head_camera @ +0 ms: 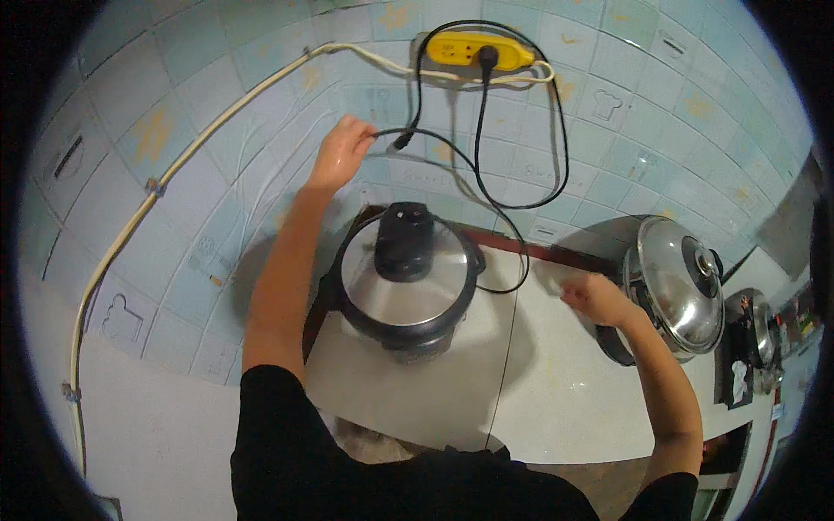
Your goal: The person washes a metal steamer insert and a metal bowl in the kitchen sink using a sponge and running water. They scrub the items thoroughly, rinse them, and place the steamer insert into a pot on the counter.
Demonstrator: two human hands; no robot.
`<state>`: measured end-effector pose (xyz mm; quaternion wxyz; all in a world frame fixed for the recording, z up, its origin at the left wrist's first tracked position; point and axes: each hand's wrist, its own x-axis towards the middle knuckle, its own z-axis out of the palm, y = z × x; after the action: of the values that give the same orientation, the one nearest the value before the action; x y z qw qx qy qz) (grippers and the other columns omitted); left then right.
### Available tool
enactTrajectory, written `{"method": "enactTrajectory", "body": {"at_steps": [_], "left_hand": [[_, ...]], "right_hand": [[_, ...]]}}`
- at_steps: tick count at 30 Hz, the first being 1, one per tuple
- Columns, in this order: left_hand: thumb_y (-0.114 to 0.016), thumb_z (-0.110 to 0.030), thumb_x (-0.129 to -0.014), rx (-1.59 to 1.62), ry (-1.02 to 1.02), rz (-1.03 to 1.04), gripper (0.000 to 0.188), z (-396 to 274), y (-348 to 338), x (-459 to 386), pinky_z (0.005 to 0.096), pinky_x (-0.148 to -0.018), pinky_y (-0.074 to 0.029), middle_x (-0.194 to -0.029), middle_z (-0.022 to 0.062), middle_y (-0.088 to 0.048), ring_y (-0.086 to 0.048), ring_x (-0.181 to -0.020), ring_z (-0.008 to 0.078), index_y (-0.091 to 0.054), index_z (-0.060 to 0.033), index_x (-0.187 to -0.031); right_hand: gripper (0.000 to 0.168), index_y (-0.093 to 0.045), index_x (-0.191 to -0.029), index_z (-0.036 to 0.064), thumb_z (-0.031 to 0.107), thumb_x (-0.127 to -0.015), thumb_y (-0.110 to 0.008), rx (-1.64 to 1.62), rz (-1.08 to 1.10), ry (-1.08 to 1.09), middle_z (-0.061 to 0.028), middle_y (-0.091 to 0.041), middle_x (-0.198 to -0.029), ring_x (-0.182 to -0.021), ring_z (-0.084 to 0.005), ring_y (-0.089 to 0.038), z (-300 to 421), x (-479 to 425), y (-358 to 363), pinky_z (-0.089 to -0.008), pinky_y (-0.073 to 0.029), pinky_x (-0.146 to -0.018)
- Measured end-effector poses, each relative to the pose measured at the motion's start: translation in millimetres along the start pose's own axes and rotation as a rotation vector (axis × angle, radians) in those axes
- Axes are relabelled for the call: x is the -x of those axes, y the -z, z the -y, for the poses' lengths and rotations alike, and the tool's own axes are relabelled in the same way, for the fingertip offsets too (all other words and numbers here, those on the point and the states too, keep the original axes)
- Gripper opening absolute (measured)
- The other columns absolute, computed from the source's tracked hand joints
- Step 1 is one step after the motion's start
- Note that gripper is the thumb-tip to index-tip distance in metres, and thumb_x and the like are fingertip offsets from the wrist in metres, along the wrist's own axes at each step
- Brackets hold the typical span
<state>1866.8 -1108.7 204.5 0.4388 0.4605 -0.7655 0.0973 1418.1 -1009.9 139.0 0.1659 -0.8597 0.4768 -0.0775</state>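
My left hand [343,148] is raised near the tiled wall, its fingers closed on a black power cable [445,139]. From there the cable runs in loops down to the back right of an electric pressure cooker [404,273] with a metal lid and black handle. A black plug [487,57] sits in a yellow power strip [456,51] on the wall. Another black connector [402,140] hangs just right of my left hand. Over the counter, between the cooker and a large lidded pot, is my right hand [596,299]; its fingers are curled and blurred, and their grip is unclear.
The large steel pot with a domed lid [681,286] stands on the right of the white counter [554,404]. Beyond it is a gas stove [743,345] with a pan. A cream cable [215,133] runs along the wall at left.
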Motion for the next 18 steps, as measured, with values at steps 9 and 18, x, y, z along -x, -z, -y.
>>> {"method": "enactTrajectory", "body": {"at_steps": [9,18], "left_hand": [[-0.056,-0.010,-0.077,-0.131,-0.538,-0.151,0.012,-129,40,-128,0.0338,-0.063,-0.043,-0.081,0.0109,-0.051,-0.053,-0.074,0.0282,-0.056,-0.0042,-0.088],[-0.052,-0.009,-0.079,-0.051,-0.453,-0.152,0.010,-189,78,-162,0.0321,-0.065,-0.041,-0.078,0.0119,-0.051,-0.050,-0.072,0.0235,-0.056,-0.0006,-0.083]], "right_hand": [[0.077,-0.030,-0.127,-0.005,0.026,-0.069,-0.070,-0.373,-0.514,-0.167,-0.0243,-0.044,-0.112,-0.074,-0.0235,-0.056,-20,-89,-6,-0.0331,-0.047,-0.070],[0.065,-0.032,-0.127,0.006,0.019,-0.072,-0.065,-0.367,-0.576,-0.195,-0.0183,-0.043,-0.118,-0.068,-0.0238,-0.057,7,-122,-26,-0.0338,-0.047,-0.069]]}}
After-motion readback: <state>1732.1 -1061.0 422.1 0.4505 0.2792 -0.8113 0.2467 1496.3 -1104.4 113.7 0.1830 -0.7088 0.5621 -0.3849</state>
